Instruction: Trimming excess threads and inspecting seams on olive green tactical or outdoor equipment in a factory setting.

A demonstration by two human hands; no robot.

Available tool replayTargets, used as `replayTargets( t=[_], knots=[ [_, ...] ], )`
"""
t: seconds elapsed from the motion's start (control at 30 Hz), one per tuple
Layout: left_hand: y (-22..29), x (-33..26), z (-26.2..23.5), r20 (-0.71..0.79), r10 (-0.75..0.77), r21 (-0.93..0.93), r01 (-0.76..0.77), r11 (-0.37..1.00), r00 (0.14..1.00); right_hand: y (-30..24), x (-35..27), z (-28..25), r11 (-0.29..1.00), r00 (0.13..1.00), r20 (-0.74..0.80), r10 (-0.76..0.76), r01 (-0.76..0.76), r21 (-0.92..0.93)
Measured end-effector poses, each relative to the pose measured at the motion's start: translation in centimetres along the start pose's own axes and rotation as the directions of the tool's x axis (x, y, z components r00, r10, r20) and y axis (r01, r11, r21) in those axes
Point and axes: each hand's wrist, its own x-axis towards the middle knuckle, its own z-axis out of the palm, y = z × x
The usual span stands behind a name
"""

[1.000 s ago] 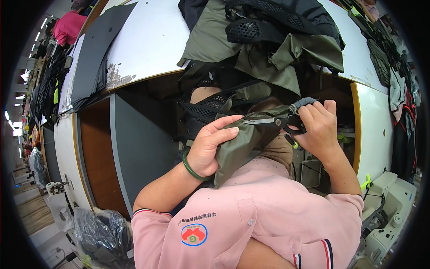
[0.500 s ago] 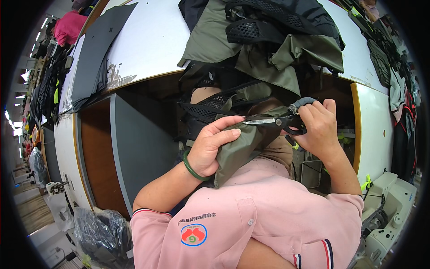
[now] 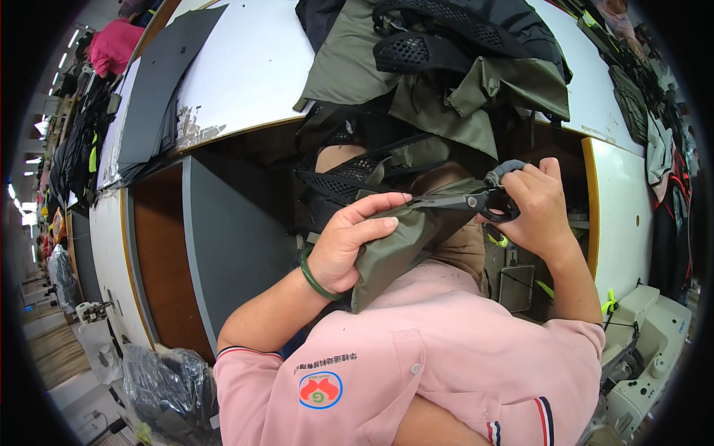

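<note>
Olive-green fabric (image 3: 401,245) is pinched between the thumb and fingers of my left hand (image 3: 343,241), which has a green bangle at the wrist. My right hand (image 3: 537,209) grips a pair of scissors (image 3: 454,201) by black handles, one of them wrapped in grey. The blades point left along the fabric's upper edge, their tips close to my left fingertips. Black mesh straps (image 3: 357,175) hang just beyond the fabric, over my lap. Whether the blades are fully closed is hard to make out.
Olive and black mesh pieces (image 3: 439,52) are heaped on the white table (image 3: 253,82) and hang over its edge. Dark grey sheets (image 3: 160,89) lie at the far left. A sewing machine (image 3: 647,357) stands at the right, and a clear plastic bag (image 3: 175,386) at the lower left.
The scissors have shifted slightly right, and their blades look closer together than before. My right hand moved a little right with them; my left hand still pinches the fabric.
</note>
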Motion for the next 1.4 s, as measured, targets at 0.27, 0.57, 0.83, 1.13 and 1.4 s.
replayTargets(
  t=[0.27, 0.57, 0.83, 1.13, 1.4],
  knots=[
    [0.3, 0.0, -0.3, 0.018, -0.097, 0.028, 0.096, 0.995, 0.995, 0.0, 0.5, -0.2, 0.997, 0.997, 0.036, -0.071, 0.07, 0.024],
    [0.4, 0.0, -0.9, 0.025, -0.147, 0.043, 0.146, 0.988, 0.989, 0.5, 0.7, 0.4, 0.989, 0.991, 0.023, -0.133, 0.134, -0.054],
    [0.5, -0.2, -0.8, 0.049, -0.124, 0.047, 0.121, 0.991, 0.991, 0.8, 0.5, 1.2, 0.99, 0.995, -0.046, 0.083, -0.078, 0.116],
    [0.7, 0.3, -0.6, 0.049, -0.171, 0.027, 0.17, 0.985, 0.984, -1.2, 3.1, 1.1, 0.956, 0.995, -0.025, -0.099, 0.103, 0.275],
    [0.6, 0.2, -1.4, 0.072, -0.124, -0.086, 0.13, 0.988, 0.99, 0.2, 2.7, 0.0, 0.977, 0.975, -0.086, -0.204, 0.197, -0.079]
  ],
)
